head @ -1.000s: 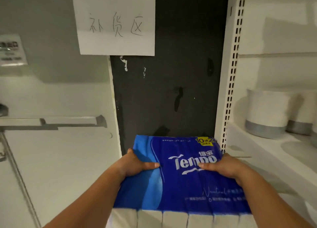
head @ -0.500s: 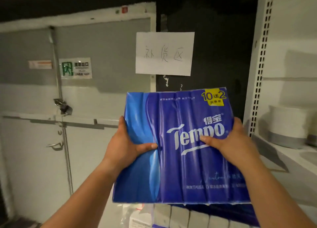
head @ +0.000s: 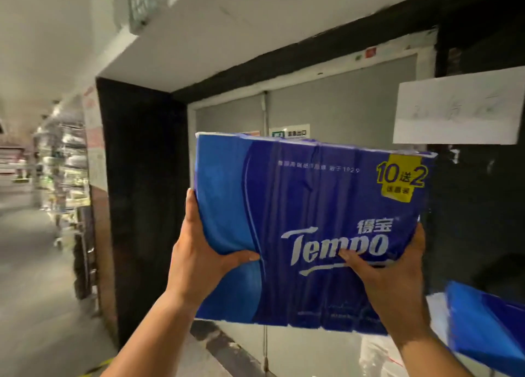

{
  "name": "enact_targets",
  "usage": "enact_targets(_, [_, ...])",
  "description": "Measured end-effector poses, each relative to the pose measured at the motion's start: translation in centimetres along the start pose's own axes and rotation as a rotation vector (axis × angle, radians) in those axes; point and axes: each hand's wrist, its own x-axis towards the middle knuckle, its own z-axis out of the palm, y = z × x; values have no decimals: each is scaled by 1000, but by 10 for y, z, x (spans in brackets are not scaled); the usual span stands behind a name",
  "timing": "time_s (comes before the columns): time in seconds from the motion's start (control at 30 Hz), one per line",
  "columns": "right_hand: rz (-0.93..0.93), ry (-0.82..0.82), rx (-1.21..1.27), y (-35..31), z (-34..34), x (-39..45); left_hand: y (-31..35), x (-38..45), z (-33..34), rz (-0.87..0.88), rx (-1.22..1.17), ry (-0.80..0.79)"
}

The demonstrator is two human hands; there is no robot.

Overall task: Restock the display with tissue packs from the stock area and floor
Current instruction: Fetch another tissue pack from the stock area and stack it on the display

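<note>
Head view: we hold a blue tissue pack (head: 312, 229) raised in front of a grey double door (head: 326, 112). Our left hand (head: 199, 260) grips its left edge, thumb pressed on the front; our right hand (head: 389, 274) grips its right edge likewise. A second blue pack (head: 483, 325) lies at lower right; a paper sign (head: 457, 107) hangs on the black wall.

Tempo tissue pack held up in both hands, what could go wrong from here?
1. The Tempo pack fills the middle of the head view, hiding what lies straight ahead; the person might walk into something.
2. The left hand and right hand grip only its lower part, thumbs on wrinkled film, so it may tip or slip.
3. Another blue pack sits close at lower right and could be knocked.
</note>
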Motion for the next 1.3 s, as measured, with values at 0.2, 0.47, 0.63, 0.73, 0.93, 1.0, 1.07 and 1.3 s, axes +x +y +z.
enact_targets(0.2, [-3,-251,8,-33,100,-35,-53,-4,-99,-144,130,80])
enact_targets(0.47, [-55,-542,-95,-50,248,-60,-133,9,-192,-320,298,142])
enact_targets(0.63, [-15,-752,-174,-43,360,-72,-201,21,-239,-481,415,176])
enact_targets(0.73, [-26,-867,-181,-38,432,-79,-240,34,-261,-564,495,182])
enact_targets(0.93, [-44,-1082,-164,-45,571,-104,-306,54,-312,-742,662,256])
enact_targets(1.0, [-74,-1150,-160,-52,614,-120,-325,55,-333,-794,699,291])
enact_targets(1.07, [-94,-1215,-131,-62,656,-139,-343,56,-355,-840,734,323])
enact_targets(1.3, [-144,-1359,-23,-96,797,-226,-420,58,-455,-898,817,409])
